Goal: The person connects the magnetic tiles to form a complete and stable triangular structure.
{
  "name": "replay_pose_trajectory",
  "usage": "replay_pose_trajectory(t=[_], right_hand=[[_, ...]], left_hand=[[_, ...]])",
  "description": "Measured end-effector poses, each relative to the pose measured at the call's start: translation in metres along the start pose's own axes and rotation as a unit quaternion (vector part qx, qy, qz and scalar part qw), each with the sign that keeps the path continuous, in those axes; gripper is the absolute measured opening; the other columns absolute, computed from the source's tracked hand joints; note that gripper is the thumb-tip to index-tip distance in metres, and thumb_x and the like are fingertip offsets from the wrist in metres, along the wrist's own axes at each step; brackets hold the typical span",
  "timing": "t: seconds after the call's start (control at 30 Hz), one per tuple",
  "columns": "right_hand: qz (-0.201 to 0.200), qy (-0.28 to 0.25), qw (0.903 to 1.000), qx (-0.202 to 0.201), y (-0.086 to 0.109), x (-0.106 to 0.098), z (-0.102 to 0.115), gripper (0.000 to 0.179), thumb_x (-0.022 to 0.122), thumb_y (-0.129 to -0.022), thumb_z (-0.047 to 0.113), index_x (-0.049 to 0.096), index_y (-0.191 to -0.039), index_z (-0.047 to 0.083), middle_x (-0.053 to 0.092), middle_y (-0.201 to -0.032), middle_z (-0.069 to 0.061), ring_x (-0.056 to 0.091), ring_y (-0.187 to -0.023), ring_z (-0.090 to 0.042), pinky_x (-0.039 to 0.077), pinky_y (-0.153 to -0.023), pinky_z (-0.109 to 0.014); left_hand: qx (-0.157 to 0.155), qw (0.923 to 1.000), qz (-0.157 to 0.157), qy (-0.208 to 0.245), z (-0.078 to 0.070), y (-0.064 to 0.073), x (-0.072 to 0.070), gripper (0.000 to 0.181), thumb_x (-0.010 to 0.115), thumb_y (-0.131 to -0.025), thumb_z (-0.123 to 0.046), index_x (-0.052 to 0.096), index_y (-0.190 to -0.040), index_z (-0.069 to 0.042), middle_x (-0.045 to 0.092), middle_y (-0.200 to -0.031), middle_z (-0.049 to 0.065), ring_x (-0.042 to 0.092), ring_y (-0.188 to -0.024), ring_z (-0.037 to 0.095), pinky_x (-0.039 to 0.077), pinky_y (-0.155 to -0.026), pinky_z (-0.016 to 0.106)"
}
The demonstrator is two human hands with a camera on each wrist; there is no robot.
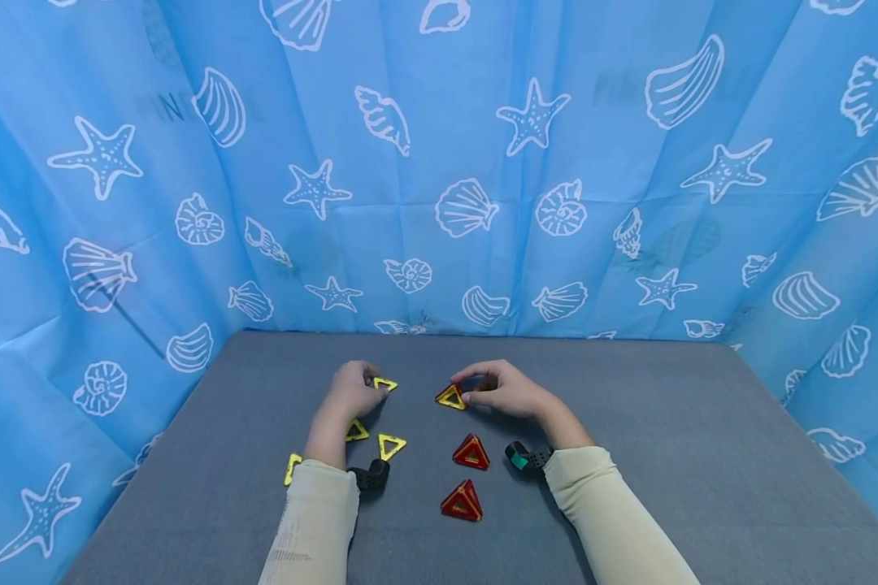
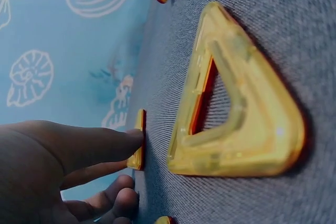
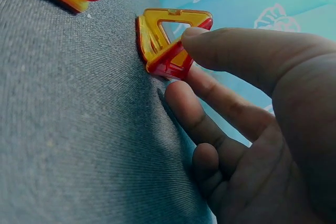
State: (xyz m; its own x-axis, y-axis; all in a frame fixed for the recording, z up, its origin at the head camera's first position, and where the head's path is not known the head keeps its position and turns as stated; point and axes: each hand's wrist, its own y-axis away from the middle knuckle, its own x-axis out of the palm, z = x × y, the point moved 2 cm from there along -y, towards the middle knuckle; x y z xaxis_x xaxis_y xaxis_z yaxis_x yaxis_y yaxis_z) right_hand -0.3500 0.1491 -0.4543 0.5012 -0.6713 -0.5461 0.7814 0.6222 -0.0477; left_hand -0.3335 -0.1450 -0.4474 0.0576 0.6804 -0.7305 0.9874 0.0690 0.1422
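Over the far left of the tiles, my left hand (image 1: 354, 388) pinches a yellow triangular magnetic tile (image 1: 384, 383). From the left wrist, the thumb lies across that tile, which shows edge-on close to the cloth. Opposite, my right hand (image 1: 508, 390) holds a small pyramid of red and yellow triangular magnetic tiles (image 1: 451, 404) between thumb and fingers. In the right wrist view this pyramid (image 3: 152, 17) has a yellow frame on top and a red side, and the thumb presses its near edge. The other right fingers curl loosely beneath.
Loose yellow triangular tiles (image 1: 401, 444) lie flat near my left forearm, one partly behind it. Two red pyramids (image 1: 471, 442) stand in front of the right hand. A grey cloth-covered table (image 1: 666, 455) meets a blue shell-print curtain (image 1: 424, 146) behind.
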Motion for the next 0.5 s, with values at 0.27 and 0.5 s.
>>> replay_pose_trajectory(t=[0.27,0.5], right_hand=[[-0.004,-0.002,1.0000,0.003,-0.0006,0.0004,-0.0002,0.032,0.071,-0.102,0.016,0.071,-0.133,0.006,0.072,-0.126,-0.018,0.063,-0.089,-0.024,0.052,-0.074,-0.032],[-0.002,-0.003,1.0000,0.001,-0.0003,0.0006,-0.0017,0.031,0.073,-0.101,0.015,0.072,-0.130,0.006,0.072,-0.123,-0.016,0.062,-0.084,-0.021,0.052,-0.071,-0.030]], left_hand=[[-0.004,0.9999,-0.012,0.009,-0.0013,0.0015,0.0005,0.036,0.080,-0.094,-0.016,0.063,-0.124,-0.005,0.063,-0.114,0.016,0.062,-0.101,0.029,0.052,-0.083,0.044],[-0.011,0.9998,-0.018,-0.008,-0.0084,0.0067,0.0019,0.033,0.081,-0.093,-0.018,0.058,-0.115,-0.008,0.062,-0.104,0.013,0.061,-0.089,0.027,0.049,-0.075,0.041]])
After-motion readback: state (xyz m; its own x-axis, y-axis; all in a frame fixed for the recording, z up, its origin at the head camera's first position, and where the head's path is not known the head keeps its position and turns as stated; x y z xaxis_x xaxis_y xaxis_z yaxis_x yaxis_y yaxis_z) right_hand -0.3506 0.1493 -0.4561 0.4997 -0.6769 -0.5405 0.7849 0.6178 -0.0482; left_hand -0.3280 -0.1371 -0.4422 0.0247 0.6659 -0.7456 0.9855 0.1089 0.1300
